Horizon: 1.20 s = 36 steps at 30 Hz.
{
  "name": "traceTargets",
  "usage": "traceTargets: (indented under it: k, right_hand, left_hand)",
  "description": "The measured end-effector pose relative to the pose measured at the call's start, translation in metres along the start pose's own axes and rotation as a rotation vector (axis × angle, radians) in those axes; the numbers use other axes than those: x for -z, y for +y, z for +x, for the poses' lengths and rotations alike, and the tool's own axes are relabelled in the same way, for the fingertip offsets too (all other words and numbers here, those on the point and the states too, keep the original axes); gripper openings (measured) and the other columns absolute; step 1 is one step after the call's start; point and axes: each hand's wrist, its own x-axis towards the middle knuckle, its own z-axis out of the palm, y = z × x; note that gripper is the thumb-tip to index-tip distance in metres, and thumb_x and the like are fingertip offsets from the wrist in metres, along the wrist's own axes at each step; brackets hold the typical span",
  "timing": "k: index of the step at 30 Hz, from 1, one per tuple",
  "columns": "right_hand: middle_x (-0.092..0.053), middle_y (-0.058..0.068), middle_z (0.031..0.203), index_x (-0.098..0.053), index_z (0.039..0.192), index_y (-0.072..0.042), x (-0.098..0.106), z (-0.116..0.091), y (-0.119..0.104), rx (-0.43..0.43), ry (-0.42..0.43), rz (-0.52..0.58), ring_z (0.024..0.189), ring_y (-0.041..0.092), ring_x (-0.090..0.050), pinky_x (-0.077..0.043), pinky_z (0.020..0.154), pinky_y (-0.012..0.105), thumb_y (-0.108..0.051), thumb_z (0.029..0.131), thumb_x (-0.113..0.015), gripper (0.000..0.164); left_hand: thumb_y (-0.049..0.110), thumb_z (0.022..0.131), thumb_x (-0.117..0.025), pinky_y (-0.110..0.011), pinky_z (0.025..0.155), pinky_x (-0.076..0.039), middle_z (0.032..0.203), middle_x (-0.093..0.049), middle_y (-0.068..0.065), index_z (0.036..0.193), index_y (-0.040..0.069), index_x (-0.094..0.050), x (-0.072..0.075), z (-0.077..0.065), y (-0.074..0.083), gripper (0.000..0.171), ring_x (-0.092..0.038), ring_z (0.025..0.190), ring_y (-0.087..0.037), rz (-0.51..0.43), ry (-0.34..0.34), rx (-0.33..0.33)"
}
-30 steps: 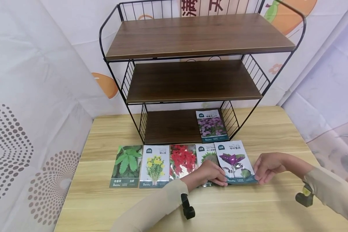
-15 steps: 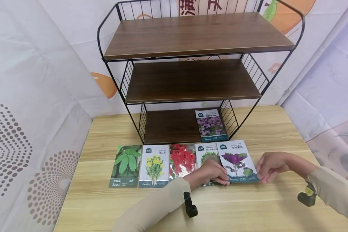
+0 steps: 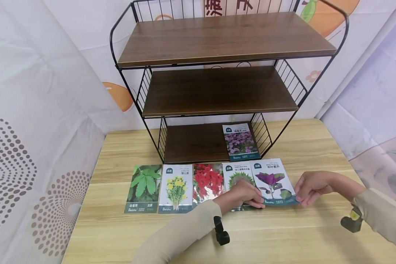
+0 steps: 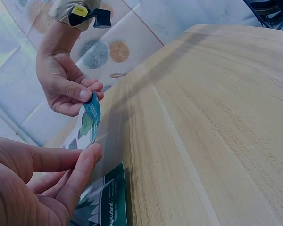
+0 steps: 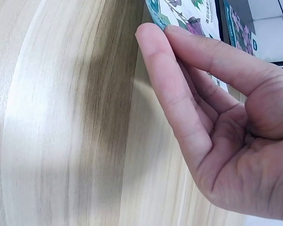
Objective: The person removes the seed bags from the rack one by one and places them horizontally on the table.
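Note:
Both hands pinch the near corners of a seed packet [image 3: 272, 182] with a purple-leaved plant on a white front. The left hand [image 3: 245, 193] grips its left corner and passes over a green-plant packet [image 3: 240, 173]. At the right corner, the right hand [image 3: 311, 189] holds the edge between thumb and finger. In the left wrist view the held packet [image 4: 87, 123] bows slightly, its near edge raised off the table. To the left lie a red-flower packet [image 3: 207, 182], a yellow-flower packet [image 3: 176, 189] and a green-leaf packet [image 3: 143, 189] in a row.
A black wire rack with brown shelves stands behind the row; its top shelf [image 3: 224, 38] and middle shelf [image 3: 217, 91] overhang the bottom shelf [image 3: 194, 143]. A purple-flower packet [image 3: 241, 143] lies on the bottom shelf's right side. The wooden table [image 3: 267, 238] extends in front.
Both hands have shifted the purple-leaved packet a little to the right, uncovering more of the green-plant packet beside it. The other packets stay in place.

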Motion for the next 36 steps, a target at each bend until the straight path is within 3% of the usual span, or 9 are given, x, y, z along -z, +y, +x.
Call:
traceTargets:
  k: [8,14,24,36]
  right_hand:
    - [-0.079,0.012,0.083,-0.072,0.095,0.0,0.006,-0.001,0.004,-0.004,-0.022,0.042,0.074,0.014,-0.077,-0.067,0.07,0.025,-0.004,0.09,-0.072,0.007]
    - [-0.078,0.01,0.081,-0.073,0.097,0.001,0.009,0.001,0.009,-0.01,-0.022,0.069,0.073,0.013,-0.077,-0.067,0.071,0.025,-0.007,0.094,-0.069,0.009]
    - [-0.078,0.009,0.08,-0.074,0.096,-0.002,0.007,0.005,0.014,-0.028,0.012,0.071,0.073,0.012,-0.077,-0.067,0.071,0.025,-0.009,0.093,-0.071,0.009]
    - [-0.078,0.007,0.078,-0.074,0.093,-0.003,0.005,0.008,0.018,-0.04,0.063,0.05,0.071,0.011,-0.076,-0.066,0.068,0.024,-0.009,0.091,-0.073,0.007]
  left_hand:
    - [-0.016,0.082,-0.073,-0.028,0.063,-0.067,0.075,-0.074,-0.021,0.082,-0.003,-0.072,-0.001,0.001,0.0,0.013,-0.077,0.081,-0.038,-0.013,0.011,-0.012]
    - [-0.015,0.081,-0.075,-0.027,0.063,-0.067,0.077,-0.075,-0.022,0.082,-0.005,-0.072,-0.003,0.001,-0.004,0.011,-0.077,0.082,-0.037,-0.044,0.052,0.003]
    - [-0.014,0.077,-0.078,-0.025,0.059,-0.066,0.073,-0.075,-0.02,0.078,-0.006,-0.074,-0.006,0.002,-0.009,0.009,-0.078,0.076,-0.032,-0.055,0.109,0.011]
    - [-0.012,0.081,-0.076,-0.025,0.051,-0.064,0.071,-0.073,-0.023,0.075,-0.006,-0.072,-0.01,0.004,-0.009,0.009,-0.078,0.076,-0.036,-0.055,0.119,0.047]
